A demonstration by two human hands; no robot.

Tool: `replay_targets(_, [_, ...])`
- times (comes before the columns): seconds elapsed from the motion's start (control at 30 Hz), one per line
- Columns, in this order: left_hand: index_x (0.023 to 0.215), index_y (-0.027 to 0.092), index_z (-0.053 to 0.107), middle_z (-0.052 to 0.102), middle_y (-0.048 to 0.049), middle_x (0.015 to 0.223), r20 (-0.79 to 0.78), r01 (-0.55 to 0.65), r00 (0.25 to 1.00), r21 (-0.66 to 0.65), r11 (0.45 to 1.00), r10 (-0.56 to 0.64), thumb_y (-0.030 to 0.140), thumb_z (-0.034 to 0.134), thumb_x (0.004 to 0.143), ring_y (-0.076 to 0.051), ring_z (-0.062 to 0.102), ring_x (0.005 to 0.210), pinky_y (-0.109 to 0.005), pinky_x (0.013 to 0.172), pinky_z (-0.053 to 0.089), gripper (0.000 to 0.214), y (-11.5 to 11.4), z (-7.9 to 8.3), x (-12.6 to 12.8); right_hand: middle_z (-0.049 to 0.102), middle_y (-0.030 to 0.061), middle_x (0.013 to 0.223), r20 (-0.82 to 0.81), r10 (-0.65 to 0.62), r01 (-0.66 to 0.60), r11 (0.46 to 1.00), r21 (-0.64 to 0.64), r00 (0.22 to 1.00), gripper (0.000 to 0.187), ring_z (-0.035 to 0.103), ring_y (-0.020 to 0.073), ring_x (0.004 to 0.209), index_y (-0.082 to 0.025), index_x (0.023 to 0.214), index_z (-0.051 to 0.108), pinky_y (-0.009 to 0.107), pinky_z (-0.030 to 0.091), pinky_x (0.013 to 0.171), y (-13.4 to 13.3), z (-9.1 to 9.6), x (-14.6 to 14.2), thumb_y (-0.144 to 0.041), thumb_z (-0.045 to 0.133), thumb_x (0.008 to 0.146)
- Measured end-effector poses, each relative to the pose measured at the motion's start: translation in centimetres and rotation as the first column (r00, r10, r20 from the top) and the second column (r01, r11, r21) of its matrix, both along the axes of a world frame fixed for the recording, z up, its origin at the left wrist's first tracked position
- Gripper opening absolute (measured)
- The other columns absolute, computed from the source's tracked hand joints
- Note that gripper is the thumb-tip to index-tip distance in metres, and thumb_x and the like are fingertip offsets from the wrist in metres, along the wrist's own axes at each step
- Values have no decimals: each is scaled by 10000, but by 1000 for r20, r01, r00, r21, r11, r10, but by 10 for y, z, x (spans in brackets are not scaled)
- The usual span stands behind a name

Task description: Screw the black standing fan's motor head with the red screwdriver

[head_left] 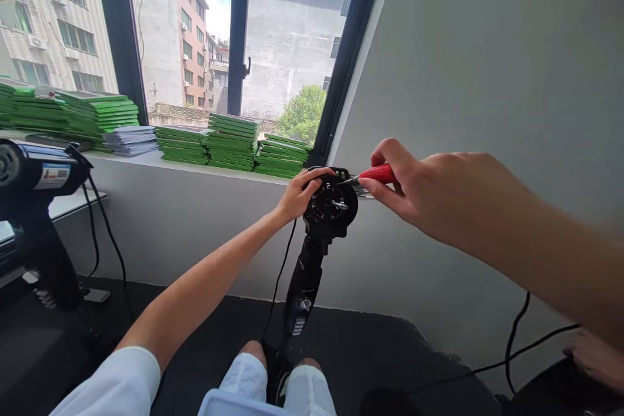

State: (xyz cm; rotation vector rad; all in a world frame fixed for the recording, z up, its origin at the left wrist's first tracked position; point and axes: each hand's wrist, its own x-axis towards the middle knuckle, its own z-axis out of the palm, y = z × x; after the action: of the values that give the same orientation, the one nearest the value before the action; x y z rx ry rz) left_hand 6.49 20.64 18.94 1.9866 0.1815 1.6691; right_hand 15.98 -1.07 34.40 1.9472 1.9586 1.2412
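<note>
the left hand (298, 194), arm extended forward, grasps the round head of a black corded power tool (329, 208). the tool stands upright, handle down between the knees, head raised level with the window sill (195, 169). the right hand (439, 192), wrist bent inward, pinches a red-handled screwdriver (375, 175); its tip meets the tool head's upper right edge. stacked green booklets (233, 141) lie on the sill.

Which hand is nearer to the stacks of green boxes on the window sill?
Left. The left hand grips the round black tool head just below the right end of the green boxes. The right hand, holding a red-handled screwdriver, is farther to the right.
</note>
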Motion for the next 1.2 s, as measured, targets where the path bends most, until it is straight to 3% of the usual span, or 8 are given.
replay_targets(0.07, [1184,215,734,753,-42,1242,4,-5,1000,4,1000,5,264,442,977,-237,622,1163,-398,1103,414,361,0,0,0,553,53,543,31,-64,63,997,51,997,555,488,197,498,-173,1010,665,310,274,551,1,0,2,-586,294,1019])
replay_targets(0.23, [1190,226,732,751,-38,1243,-14,-12,1000,0,1000,12,259,436,989,-237,623,1183,-393,1105,429,359,0,0,-1,653,29,654,-84,76,-76,997,0,994,465,522,177,512,-180,1179,584,290,295,549,5,-2,9,-550,393,972])
replay_targets(0.37, [1194,228,731,753,-34,1242,-19,-30,999,-5,1000,30,247,444,983,-236,623,1182,-393,1110,432,357,0,0,0,592,55,571,-36,-38,40,998,53,999,540,531,212,524,-197,954,630,311,296,553,5,-4,7,-625,303,997])
replay_targets(0.5, [1195,226,730,750,-39,1248,-16,-20,1000,0,1000,20,252,438,987,-236,620,1189,-394,1115,425,359,0,1,0,679,34,686,-158,79,-88,995,-50,984,449,554,202,546,-188,1246,553,306,331,564,4,-2,5,-504,417,957])
replay_targets(0.67, [1195,220,730,754,-45,1234,-13,-28,1000,11,1000,28,253,441,989,-239,624,1166,-403,1096,438,356,-2,1,-2,537,48,511,80,-23,13,992,122,997,588,476,201,464,-194,937,633,303,259,519,1,-5,5,-634,251,1008])
replay_targets(0.83, [1199,220,727,753,-47,1230,-21,-32,999,21,999,32,248,442,997,-235,624,1152,-402,1097,443,350,-1,0,-2,679,28,669,-74,117,-118,993,-5,990,409,515,175,483,-195,1219,552,291,309,524,1,-6,7,-498,417,980])
replay_targets(0.97, [1198,228,726,750,-43,1237,-7,-30,1000,14,999,30,266,440,1003,-235,618,1182,-393,1101,438,348,0,0,-2,568,46,534,95,-59,50,995,90,994,567,517,212,491,-195,1005,619,306,294,510,3,-6,7,-625,250,1022])
replay_targets(1.2, [1196,221,731,748,-44,1241,-6,-24,1000,13,1000,24,246,439,993,-232,620,1162,-382,1096,434,357,0,0,-2,620,37,605,-20,53,-52,998,18,998,477,510,188,494,-171,1161,589,301,307,530,-1,-4,3,-550,344,1006])
